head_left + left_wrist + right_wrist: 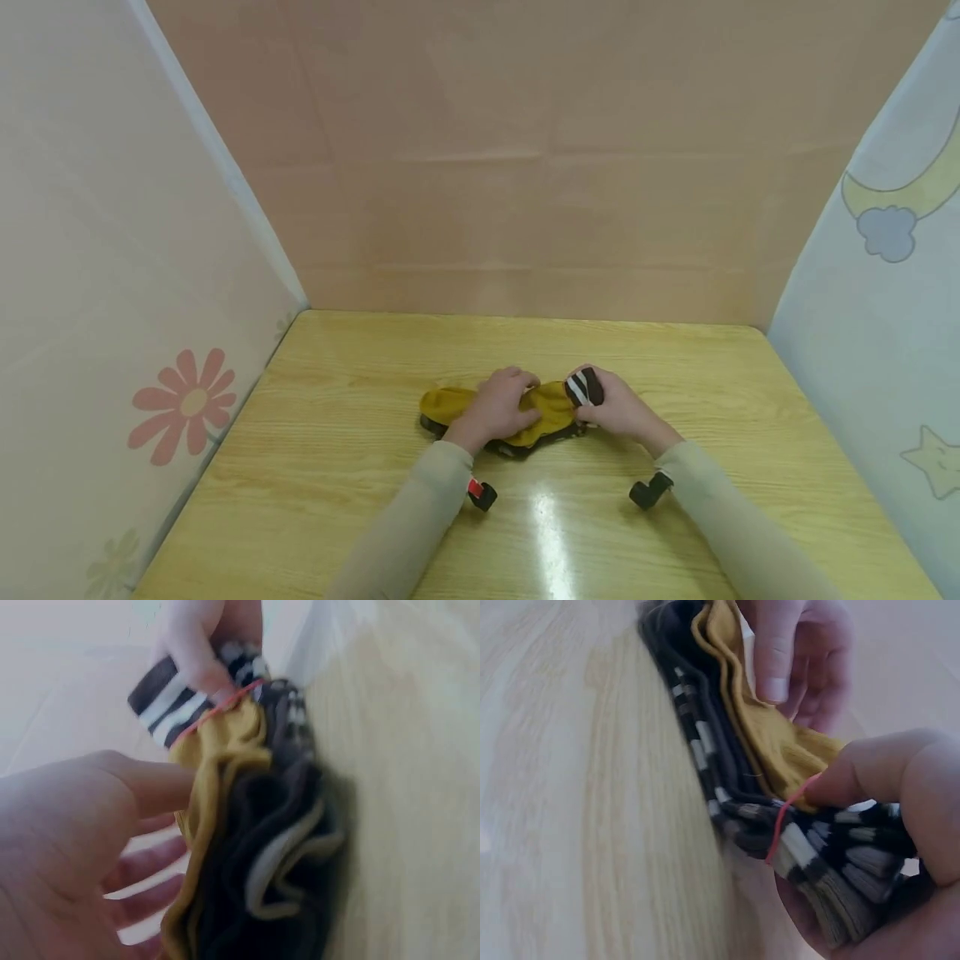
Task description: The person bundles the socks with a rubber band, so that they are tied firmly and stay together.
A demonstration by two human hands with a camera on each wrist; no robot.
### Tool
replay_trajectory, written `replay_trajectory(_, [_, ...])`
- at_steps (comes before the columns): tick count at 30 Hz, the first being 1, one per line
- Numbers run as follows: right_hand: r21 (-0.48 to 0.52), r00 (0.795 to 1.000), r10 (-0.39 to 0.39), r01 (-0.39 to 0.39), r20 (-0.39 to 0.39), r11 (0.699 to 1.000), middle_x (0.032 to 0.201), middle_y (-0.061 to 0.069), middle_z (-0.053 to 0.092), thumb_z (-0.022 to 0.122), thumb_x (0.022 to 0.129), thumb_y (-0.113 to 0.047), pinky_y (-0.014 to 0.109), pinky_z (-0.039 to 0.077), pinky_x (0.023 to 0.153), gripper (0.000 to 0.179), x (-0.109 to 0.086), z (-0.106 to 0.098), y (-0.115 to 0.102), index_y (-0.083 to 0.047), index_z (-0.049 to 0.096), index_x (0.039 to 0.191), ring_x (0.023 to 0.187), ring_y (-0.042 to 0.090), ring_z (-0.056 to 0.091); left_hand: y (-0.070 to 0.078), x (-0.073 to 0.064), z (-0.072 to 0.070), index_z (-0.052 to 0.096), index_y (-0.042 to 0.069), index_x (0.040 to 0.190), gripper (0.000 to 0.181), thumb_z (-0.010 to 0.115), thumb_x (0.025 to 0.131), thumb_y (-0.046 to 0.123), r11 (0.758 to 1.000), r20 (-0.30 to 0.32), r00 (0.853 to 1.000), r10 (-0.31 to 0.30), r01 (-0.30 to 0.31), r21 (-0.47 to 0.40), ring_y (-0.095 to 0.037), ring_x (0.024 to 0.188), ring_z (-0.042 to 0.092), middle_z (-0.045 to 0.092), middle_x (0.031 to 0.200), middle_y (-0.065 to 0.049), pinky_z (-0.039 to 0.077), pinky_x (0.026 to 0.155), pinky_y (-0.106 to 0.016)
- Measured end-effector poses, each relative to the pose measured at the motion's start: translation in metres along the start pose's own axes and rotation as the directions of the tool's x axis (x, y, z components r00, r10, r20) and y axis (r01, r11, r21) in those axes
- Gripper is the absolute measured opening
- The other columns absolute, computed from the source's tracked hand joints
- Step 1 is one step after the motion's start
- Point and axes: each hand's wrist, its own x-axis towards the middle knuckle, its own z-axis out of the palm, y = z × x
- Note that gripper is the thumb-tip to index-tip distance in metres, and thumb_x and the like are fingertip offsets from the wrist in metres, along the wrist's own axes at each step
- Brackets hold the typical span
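A flat bundle of socks (pixel 447 403) lies on the wooden table, mustard yellow on top with dark layers below. Striped black-and-white cuffs (pixel 870 847) stick out at its right end. A thin red rubber band (pixel 778 832) goes round the bundle just beside those cuffs. My right hand (pixel 618 406) grips the cuff end between thumb and fingers. Over the middle of the bundle is my left hand (pixel 497 408), its fingers loose and its thumb at the yellow sock (pixel 217 772). The undersides of the socks are partly hidden.
The wooden table (pixel 337 400) reaches back to a plain tan curtain (pixel 465 208). Pale printed curtains stand at the left (pixel 112 275) and right (pixel 885 333). Small black devices hang at the left wrist (pixel 482 495) and the right wrist (pixel 651 490).
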Motion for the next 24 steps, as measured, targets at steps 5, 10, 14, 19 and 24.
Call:
replay_trajectory(5, [0.024,0.998,0.059,-0.059,0.005,0.998,0.112,0.016,0.065,0.07,0.103,-0.025,0.035,0.057,0.077,0.038,0.0,-0.004,-0.003,-0.003,0.057,0.132,0.094,0.025,0.063,0.013,-0.006,0.005,0.07,0.018,0.127,0.029,0.073,0.1,0.027,0.993,-0.128,0.988,0.085,-0.095,-0.074,-0.02,0.12,0.062,0.068,0.127,0.002,0.051,0.103,-0.04])
replay_trajectory(10, [0.073,0.996,0.093,-0.092,-0.016,0.993,0.115,0.019,0.065,0.058,0.11,-0.033,0.035,0.057,0.076,0.04,0.002,-0.006,-0.006,-0.001,0.058,0.135,0.094,0.025,0.063,0.018,-0.007,0.009,0.072,0.015,0.12,0.022,0.073,0.101,0.025,0.979,-0.062,0.989,0.132,-0.14,-0.145,-0.011,0.101,0.065,0.072,0.116,0.003,0.054,0.089,-0.025])
replay_trajectory(14, [0.12,0.997,0.083,-0.082,-0.007,0.989,0.126,0.027,0.061,0.057,0.11,-0.018,0.037,0.059,0.076,0.04,0.001,-0.011,-0.01,0.0,0.053,0.145,0.101,0.03,0.064,0.017,-0.006,0.017,0.074,0.015,0.115,0.018,0.075,0.1,0.025,0.977,-0.038,0.991,0.129,-0.134,-0.166,-0.008,0.096,0.066,0.074,0.11,0.004,0.054,0.086,-0.023])
replay_trajectory(19, [0.15,0.996,0.084,-0.079,-0.027,0.986,0.131,0.03,0.057,0.064,0.103,-0.004,0.04,0.06,0.077,0.054,-0.002,-0.013,-0.019,-0.003,0.045,0.153,0.109,0.035,0.065,0.014,-0.005,0.026,0.075,0.016,0.115,0.019,0.075,0.1,0.027,0.979,-0.031,0.991,0.127,-0.13,-0.157,-0.008,0.1,0.066,0.073,0.11,0.005,0.054,0.09,-0.025])
replay_trajectory(24, [0.183,0.988,0.133,-0.117,-0.074,0.976,0.131,0.029,0.059,0.074,0.098,-0.01,0.038,0.06,0.079,0.061,-0.005,-0.013,-0.028,-0.002,0.046,0.151,0.109,0.031,0.067,0.014,-0.006,0.03,0.075,0.015,0.114,0.017,0.075,0.1,0.024,0.953,-0.078,0.985,0.155,-0.17,-0.25,-0.005,0.095,0.065,0.073,0.109,0.004,0.053,0.085,-0.02])
